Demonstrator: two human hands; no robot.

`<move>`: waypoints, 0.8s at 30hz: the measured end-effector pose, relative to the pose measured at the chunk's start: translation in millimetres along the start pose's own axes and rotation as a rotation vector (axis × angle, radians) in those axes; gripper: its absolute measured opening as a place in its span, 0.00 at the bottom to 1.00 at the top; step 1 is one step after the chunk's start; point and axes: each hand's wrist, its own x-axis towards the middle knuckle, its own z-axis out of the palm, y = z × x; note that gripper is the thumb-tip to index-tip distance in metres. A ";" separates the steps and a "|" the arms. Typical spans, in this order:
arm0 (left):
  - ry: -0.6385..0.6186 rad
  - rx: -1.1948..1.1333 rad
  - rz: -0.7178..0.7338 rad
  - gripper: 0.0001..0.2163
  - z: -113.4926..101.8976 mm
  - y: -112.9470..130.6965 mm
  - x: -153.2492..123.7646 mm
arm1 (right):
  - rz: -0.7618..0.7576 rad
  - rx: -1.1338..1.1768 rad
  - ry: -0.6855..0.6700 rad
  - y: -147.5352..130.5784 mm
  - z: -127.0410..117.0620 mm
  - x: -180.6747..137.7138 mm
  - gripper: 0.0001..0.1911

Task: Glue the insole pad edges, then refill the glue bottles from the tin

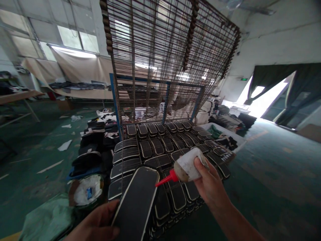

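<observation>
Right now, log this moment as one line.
left hand holds black piece | right hand grips squeeze bottle | red nozzle by piece's edge | rows of pieces beyond

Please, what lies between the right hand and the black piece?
Head view: a squeeze bottle, held by the right hand, red nozzle toward the black piece.

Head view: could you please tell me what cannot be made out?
Head view:
- left hand: cut off by the bottom edge; its fingers hidden behind the black piece.
- bottle: rear covered by the right hand.
- nozzle tip: whether it touches the piece, unclear.
- wire rack: bars screen what lies behind.
</observation>
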 end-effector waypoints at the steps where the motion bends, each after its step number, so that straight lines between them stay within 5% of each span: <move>1: -0.015 0.009 0.000 0.32 0.7 1.8 0.1 | 0.007 0.002 0.001 1.8 0.2 -1.4 0.13; 8: -0.272 0.110 0.003 0.27 1.0 7.2 6.1 | 0.036 -0.016 0.013 13.9 3.7 -13.1 0.17; 24: -0.188 0.034 0.073 0.18 -9.4 9.2 17.1 | 0.115 -0.011 -0.049 28.1 9.8 -43.0 0.21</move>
